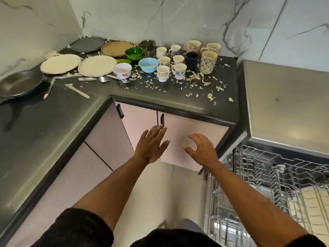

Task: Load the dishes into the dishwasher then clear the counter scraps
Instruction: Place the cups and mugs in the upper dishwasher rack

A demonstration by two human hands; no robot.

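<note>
The dishwasher (284, 184) stands open at right, racks pulled out; dishes crowd the counter (160, 97) ahead. Left hand (151, 145) and right hand (201, 150) hover apart, empty, fingers loose. Best start with the big plates (97, 65), then mugs (179, 70).

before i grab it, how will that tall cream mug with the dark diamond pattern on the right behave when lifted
The tall cream mug with the dark diamond pattern looks ceramic, so probably rigid, fairly heavy and breakable if knocked. It stands upright and taller than the dark blue mug beside it, so a sideways push may tip it. Its inside looks filmed with residue, so it may be slippery.
</note>
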